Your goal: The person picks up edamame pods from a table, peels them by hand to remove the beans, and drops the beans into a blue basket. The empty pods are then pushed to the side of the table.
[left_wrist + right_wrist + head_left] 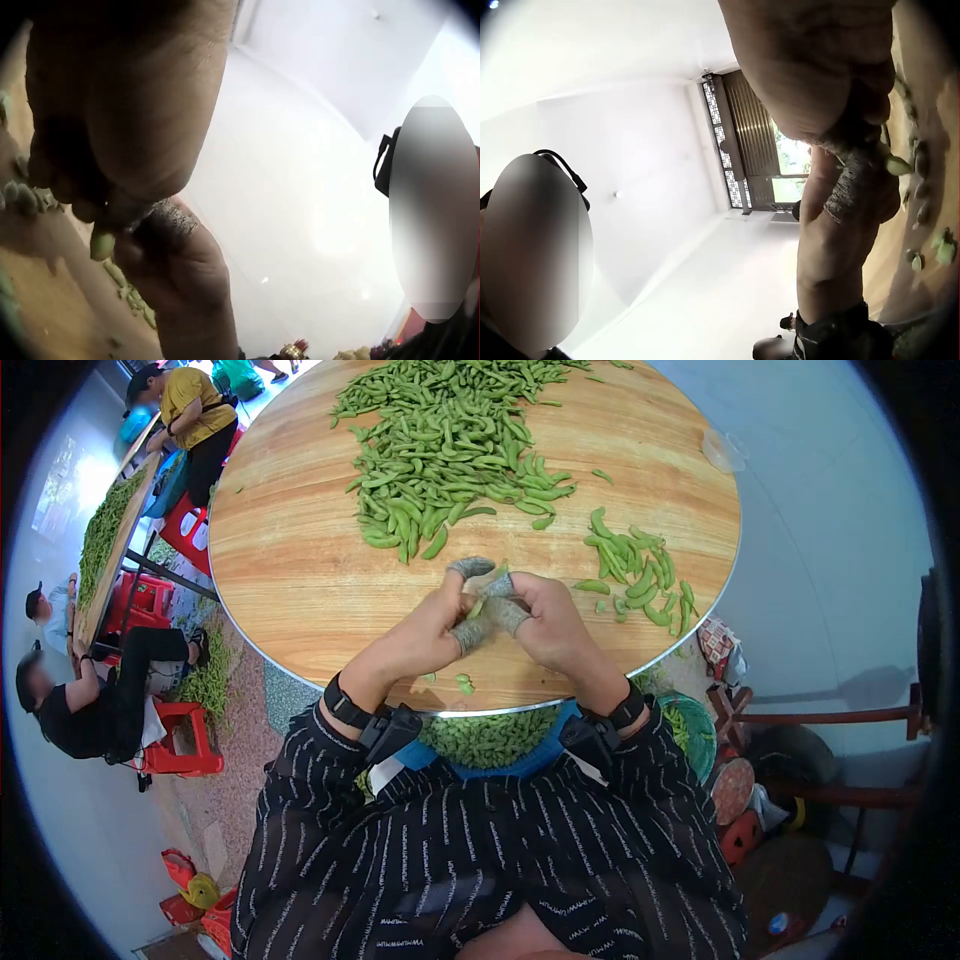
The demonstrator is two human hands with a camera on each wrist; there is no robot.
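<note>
Over the near part of the round wooden table, my left hand and right hand meet fingertip to fingertip. Grey knitted covers sit on thumbs and fingers of both hands. Between them they pinch a green bean pod, mostly hidden by the fingers; its tip also pokes out in the left wrist view. Beyond the hands spreads a large heap of green pods. A smaller scattered group of pods lies right of my right hand. A few shelled beans lie near the table's front edge.
Below the front edge, against my lap, a blue basin holds many shelled beans. A green basket stands at lower right. A clear plastic cup is at the table's right rim. People work at another table on the left, near red stools.
</note>
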